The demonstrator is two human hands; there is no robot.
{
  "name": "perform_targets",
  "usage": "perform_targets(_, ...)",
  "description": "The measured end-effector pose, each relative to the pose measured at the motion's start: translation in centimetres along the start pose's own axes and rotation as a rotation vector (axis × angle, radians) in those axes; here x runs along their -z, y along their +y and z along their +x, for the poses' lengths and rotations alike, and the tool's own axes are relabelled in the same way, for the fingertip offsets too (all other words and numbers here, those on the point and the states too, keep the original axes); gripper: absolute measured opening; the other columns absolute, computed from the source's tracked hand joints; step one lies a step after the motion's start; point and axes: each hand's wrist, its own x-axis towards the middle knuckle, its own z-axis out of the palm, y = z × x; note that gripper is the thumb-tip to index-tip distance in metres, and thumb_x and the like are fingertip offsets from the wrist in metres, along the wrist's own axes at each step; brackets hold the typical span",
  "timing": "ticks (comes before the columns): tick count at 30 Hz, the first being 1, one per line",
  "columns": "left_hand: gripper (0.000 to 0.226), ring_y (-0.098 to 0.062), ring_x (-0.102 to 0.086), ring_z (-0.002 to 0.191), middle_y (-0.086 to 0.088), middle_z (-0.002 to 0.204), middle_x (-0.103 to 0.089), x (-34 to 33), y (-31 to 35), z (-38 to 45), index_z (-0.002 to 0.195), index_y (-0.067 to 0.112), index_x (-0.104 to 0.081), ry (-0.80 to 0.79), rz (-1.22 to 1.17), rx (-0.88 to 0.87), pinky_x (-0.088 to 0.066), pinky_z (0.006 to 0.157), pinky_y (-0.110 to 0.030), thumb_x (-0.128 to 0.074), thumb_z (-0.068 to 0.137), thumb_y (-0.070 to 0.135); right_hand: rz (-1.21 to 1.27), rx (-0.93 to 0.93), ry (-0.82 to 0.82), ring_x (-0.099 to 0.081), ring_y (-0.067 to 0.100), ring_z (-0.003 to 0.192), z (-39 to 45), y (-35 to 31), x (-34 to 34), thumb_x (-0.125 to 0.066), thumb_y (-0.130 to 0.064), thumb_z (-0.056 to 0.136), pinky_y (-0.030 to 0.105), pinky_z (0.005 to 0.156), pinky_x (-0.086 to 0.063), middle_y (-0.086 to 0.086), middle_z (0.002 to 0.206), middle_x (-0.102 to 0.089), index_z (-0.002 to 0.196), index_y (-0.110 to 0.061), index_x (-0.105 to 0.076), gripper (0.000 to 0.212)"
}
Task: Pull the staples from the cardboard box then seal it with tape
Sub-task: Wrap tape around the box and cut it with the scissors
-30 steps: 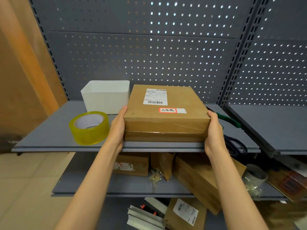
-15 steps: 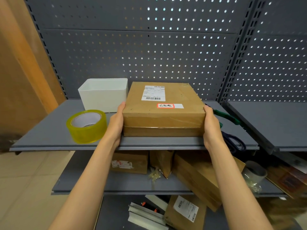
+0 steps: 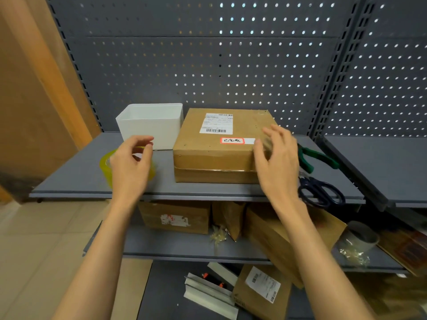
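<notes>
Both hands have let go of the cardboard box (image 3: 219, 146): left hand (image 3: 131, 167) and right hand (image 3: 277, 165) hover released beside it. Box sits on the grey shelf (image 3: 76, 176), bearing a barcode label (image 3: 216, 123) and red-bordered handwritten sticker (image 3: 232, 140).

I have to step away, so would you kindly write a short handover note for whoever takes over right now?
Left hand: holds nothing, fingers loosely curled, in front of the yellow tape roll.
Right hand: open, at the cardboard box near its right front corner; contact unclear.
The box sits on the grey shelf, closed, label up. Green-handled pliers and dark scissors lie to its right, a white bin to its left.
Done: box placed. Left: pull staples, tape shut.
</notes>
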Motion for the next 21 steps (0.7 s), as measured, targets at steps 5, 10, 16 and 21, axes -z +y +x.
perform_targets(5,0.03,-0.027,-0.055,0.101,-0.009,0.108,-0.063,1.4,-1.3,-0.5,0.115,0.012,-0.06,-0.11,0.396,-0.078,-0.041,0.085,-0.04,-0.061,0.087,0.022,-0.023,0.252,-0.092,-0.05,0.023,0.117,-1.2,-3.2,-1.8,-0.053,-0.015,0.092,0.034,0.099,-0.037,0.01,0.119,-0.059,0.112,-0.004,-0.064,0.025)
perform_targets(10,0.042,-0.034,-0.054,0.106,-0.017,0.114,-0.061,2.0,-2.3,-0.3,0.12,0.005,-0.054,-0.236,0.591,-0.107,-0.04,0.09,-0.044,-0.065,0.084,0.025,-0.025,0.358,-0.16,-0.054,0.023,0.104,-2.1,-5.2,-3.2,-0.054,-0.013,0.09,0.032,0.091,-0.039,0.01,0.105,-0.064,0.105,-0.004,-0.067,0.022)
perform_targets(16,0.044,-0.042,-0.054,0.104,-0.028,0.107,-0.063,1.3,-3.3,-0.1,0.116,-0.003,-0.058,-0.293,0.769,-0.119,-0.037,0.091,-0.044,-0.063,0.086,0.029,0.006,0.37,-0.213,-0.052,0.021,0.102,-3.0,-6.0,-4.3,-0.054,-0.014,0.09,0.028,0.09,-0.036,0.008,0.105,-0.062,0.102,-0.006,-0.066,0.019)
perform_targets(21,0.038,-0.038,-0.058,0.094,-0.023,0.096,-0.067,1.3,-3.5,-0.2,0.109,0.002,-0.061,-0.237,0.772,-0.113,-0.034,0.086,-0.041,-0.059,0.088,0.034,0.013,0.359,-0.239,-0.052,0.019,0.104,-3.3,-5.9,-4.9,-0.056,-0.014,0.09,0.027,0.09,-0.037,0.007,0.106,-0.061,0.104,-0.007,-0.067,0.019)
